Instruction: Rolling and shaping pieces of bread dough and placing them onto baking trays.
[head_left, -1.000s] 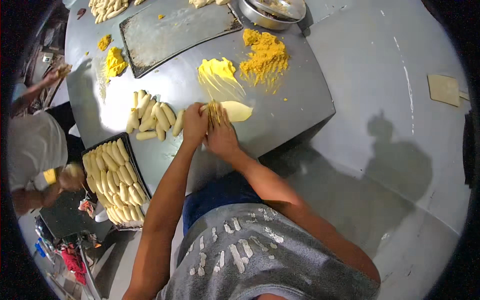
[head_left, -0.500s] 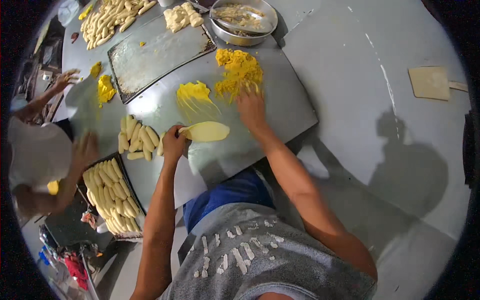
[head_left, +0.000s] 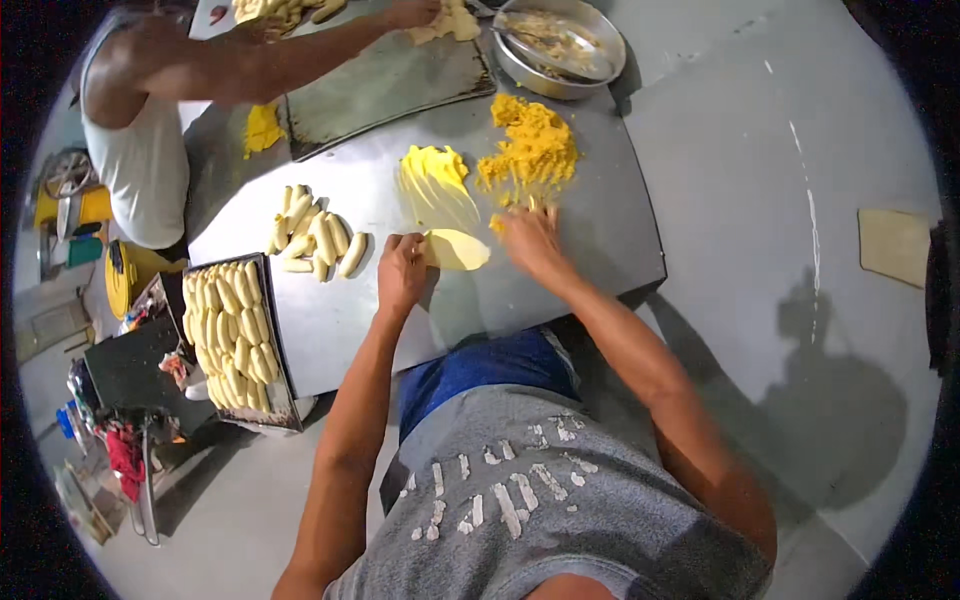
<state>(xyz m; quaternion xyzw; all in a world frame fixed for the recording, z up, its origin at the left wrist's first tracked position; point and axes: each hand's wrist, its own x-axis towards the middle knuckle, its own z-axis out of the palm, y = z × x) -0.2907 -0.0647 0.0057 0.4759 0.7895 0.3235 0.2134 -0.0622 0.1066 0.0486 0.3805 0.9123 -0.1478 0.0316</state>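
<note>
A flattened oval of pale dough (head_left: 460, 250) lies on the metal table, and the fingers of my left hand (head_left: 402, 272) pinch its left end. Just right of it is my right hand (head_left: 535, 245), its fingers curled at the near edge of a crumbly yellow-orange filling (head_left: 535, 140). A small lump of that filling shows at the thumb side; the fingertips are partly hidden. Beyond the dough is a smear of bright yellow paste (head_left: 435, 175). Several rolled dough pieces (head_left: 315, 235) lie in a loose pile left of my left hand.
A black-edged tray (head_left: 228, 335) full of dough rolls stands at the left edge of the table (head_left: 340, 340). Farther back are a flat baking sheet (head_left: 395, 95) and a metal bowl (head_left: 560, 45). A co-worker's arm (head_left: 250, 70) reaches across the far left.
My right hand has drawn back from the filling toward the flattened dough. My left hand still pinches the dough. The co-worker has leaned in and reaches to the pale dough at the back.
</note>
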